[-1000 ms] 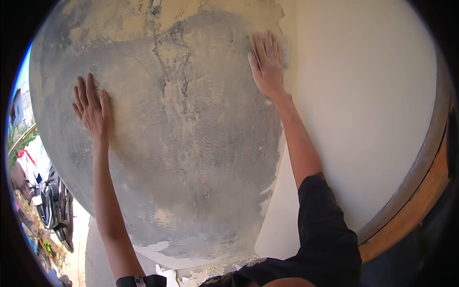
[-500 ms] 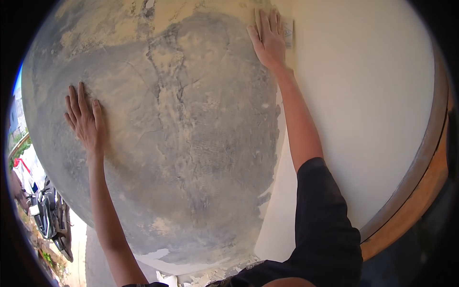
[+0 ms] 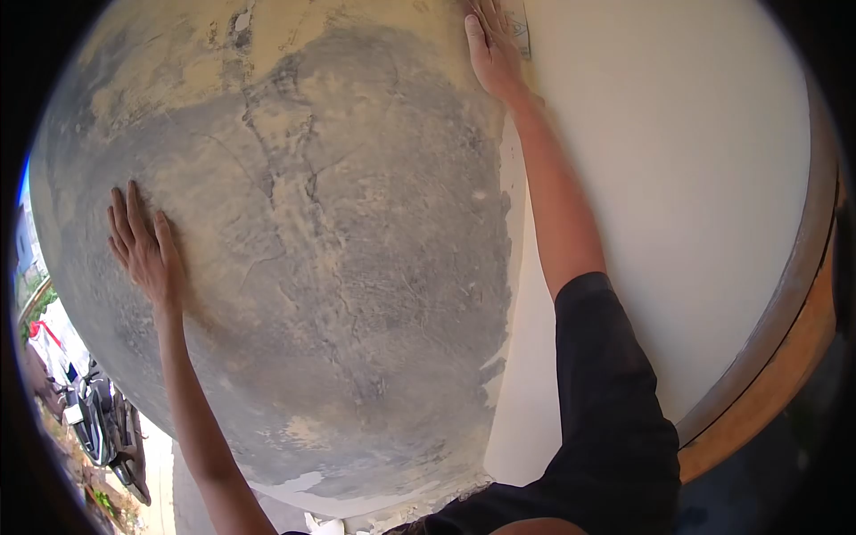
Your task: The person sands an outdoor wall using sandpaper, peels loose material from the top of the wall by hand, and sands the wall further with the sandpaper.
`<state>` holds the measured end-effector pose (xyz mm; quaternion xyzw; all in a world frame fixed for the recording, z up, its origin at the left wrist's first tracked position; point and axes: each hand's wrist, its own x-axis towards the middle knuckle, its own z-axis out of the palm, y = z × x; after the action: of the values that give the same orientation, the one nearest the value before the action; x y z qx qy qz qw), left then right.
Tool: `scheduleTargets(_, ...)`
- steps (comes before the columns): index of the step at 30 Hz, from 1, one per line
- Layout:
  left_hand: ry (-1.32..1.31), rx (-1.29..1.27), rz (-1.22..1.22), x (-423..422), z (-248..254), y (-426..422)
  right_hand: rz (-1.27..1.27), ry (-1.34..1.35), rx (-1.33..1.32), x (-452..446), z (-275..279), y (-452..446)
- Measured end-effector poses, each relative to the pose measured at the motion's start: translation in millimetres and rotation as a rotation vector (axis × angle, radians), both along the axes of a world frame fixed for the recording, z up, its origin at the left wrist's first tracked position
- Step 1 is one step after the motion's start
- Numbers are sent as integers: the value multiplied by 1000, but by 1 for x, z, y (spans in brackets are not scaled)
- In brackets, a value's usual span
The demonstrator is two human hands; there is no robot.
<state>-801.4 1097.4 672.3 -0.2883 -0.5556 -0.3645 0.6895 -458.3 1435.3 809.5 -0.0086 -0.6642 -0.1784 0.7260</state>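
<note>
My left hand (image 3: 144, 254) lies flat on the grey, patchy plaster wall (image 3: 401, 267), fingers spread and nothing in it. Higher up, my right hand (image 3: 495, 55) is pressed to the wall near the border with the smooth cream-white surface (image 3: 678, 178). A small sheet of sandpaper (image 3: 518, 31) with a printed triangular mark shows beside its fingers, partly covered by the hand. The right fingertips are cut off by the top of the view. Rough cracks (image 3: 312, 183) run down the plaster between my hands.
A brown curved-looking edge (image 3: 776, 303) bounds the white surface on the right, with an orange strip (image 3: 767, 410) beyond it. At lower left stands a parked motorbike (image 3: 102, 423) outdoors. Flaked paint (image 3: 392, 517) lies along the bottom of the wall.
My right hand has slid upward along the wall together with the sandpaper. The view has shifted; my left hand still rests flat on the plaster and appears slightly lower and further left.
</note>
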Motion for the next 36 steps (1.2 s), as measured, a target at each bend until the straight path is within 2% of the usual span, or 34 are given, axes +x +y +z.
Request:
scheduleTargets(3,-3,-2,-9,2,-2,3,61,-45,-75,-4,-20,-6)
scheduleTargets(4,-7,10,-14,2,-1,3,29,-89,-109,-4,-50,-12)
scheduleTargets(6,-6,-2,-19,2,-1,2,-49,-200,-169,-7,-150,-27)
scheduleTargets(7,-6,5,-15,2,-1,1,-94,-267,-190,-8,-178,-29)
scheduleTargets(10,-18,15,10,-1,0,2,-73,-224,-161,-9,-150,-27)
scheduleTargets(13,-8,18,2,3,0,2,-85,-55,-125,-16,-30,-6)
scheduleTargets(15,8,19,11,2,1,3,12,-71,-246,-11,0,-12)
scheduleTargets(17,15,7,5,2,-2,4,173,-188,-430,-2,-6,-33)
scheduleTargets(19,30,19,2,0,-1,4,-82,-73,-174,-17,-65,-19)
scheduleTargets(21,3,9,-10,2,-6,3,-191,-146,-207,-18,-132,-31)
scheduleTargets(24,-8,22,6,2,-1,3,-111,-124,-115,-20,-107,-21)
scheduleTargets(26,-25,19,1,7,-2,3,-151,-70,-76,-20,-39,-3)
scheduleTargets(28,-13,10,-5,5,-1,1,-44,-16,-123,-11,10,-19)
scheduleTargets(31,-16,-9,-10,3,-5,2,31,-21,-191,-17,3,-15)
scheduleTargets(33,-17,-2,-11,2,-2,1,-161,-20,-95,-26,-55,-16)
scheduleTargets(36,-27,-6,8,2,-1,-3,-131,-88,-106,-22,-74,-19)
